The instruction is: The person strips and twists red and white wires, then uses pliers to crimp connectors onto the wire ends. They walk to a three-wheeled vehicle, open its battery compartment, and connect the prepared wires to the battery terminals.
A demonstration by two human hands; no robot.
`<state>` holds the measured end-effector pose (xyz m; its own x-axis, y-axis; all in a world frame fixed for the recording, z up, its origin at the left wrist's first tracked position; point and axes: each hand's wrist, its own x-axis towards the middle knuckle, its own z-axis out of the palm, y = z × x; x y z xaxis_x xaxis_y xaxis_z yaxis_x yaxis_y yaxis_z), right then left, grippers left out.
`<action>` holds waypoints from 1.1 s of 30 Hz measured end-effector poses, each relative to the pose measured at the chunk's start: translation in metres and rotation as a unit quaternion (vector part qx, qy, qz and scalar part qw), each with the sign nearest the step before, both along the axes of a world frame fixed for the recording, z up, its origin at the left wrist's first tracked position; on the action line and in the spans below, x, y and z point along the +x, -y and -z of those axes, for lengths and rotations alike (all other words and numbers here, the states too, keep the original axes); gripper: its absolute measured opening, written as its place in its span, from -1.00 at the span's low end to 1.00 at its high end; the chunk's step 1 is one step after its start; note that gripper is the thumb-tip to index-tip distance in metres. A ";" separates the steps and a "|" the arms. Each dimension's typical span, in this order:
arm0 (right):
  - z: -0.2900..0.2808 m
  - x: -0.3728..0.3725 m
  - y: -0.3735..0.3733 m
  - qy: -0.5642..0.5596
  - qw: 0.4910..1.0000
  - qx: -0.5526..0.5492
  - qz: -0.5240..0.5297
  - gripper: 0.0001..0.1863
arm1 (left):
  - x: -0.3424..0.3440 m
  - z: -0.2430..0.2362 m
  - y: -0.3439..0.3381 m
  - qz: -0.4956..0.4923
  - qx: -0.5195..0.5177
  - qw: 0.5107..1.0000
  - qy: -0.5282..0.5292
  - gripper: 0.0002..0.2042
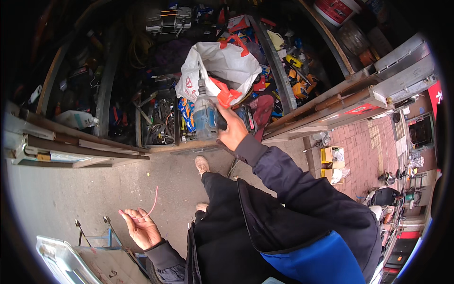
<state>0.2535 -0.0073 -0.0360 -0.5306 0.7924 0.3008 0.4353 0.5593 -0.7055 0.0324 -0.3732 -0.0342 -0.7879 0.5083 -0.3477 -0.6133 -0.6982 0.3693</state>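
Note:
A blue and grey cordless drill [204,118] is in my right hand [234,130], whose fingers wrap round its grip. Its long thin bit points away from me, up against a white plastic bag [236,68] with red handles. That bag stands with its mouth gaping among the tools; its contents are mostly hidden. Off to the lower left, over the pavement, my left hand [143,231] pinches a thin pinkish-red wire [155,199]. One end of the wire curves up free. A dark red cloth [263,111] lies to the right of the drill.
Metal rails [273,59] divide a cluttered bay of tools and packets. A white jug [75,119] lies at left, a winch-like machine [169,21] at the back. Hinged panels flank the bay; a blue-framed cart [111,236] stands lower left, yellow boxes [333,163] at right.

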 end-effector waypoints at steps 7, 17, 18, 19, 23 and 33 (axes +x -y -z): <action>0.124 -0.026 -0.167 0.185 0.970 0.007 0.159 -0.24 | -0.004 -0.011 -0.050 0.003 -0.089 0.996 0.021 -0.68; 0.100 -0.014 -0.125 0.109 0.982 0.110 0.106 -0.32 | 0.012 -0.040 -0.068 0.041 -0.096 0.994 0.013 -0.75; 0.086 -0.012 -0.103 0.078 0.991 0.072 0.084 -0.36 | 0.013 -0.041 -0.069 0.038 -0.107 0.993 0.025 -0.75; 0.071 -0.013 -0.077 0.052 0.995 0.055 0.066 -0.39 | 0.014 -0.042 -0.071 0.031 -0.126 0.990 0.049 -0.75; 0.010 -0.024 0.030 -0.190 0.776 -0.575 -0.175 -0.55 | 0.023 -0.038 -0.082 0.065 -0.128 0.989 0.025 -0.75; -0.045 -0.060 0.099 -0.212 0.747 -0.579 -0.250 -0.68 | 0.043 -0.007 -0.064 0.123 -0.175 0.976 0.045 -0.78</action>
<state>0.1939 -0.1066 0.0086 -0.8987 0.3867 -0.2071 -0.0239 -0.5147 -0.8570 0.0759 -0.3095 -0.0273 -0.6152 0.5153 -0.5967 -0.7875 -0.3667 0.4954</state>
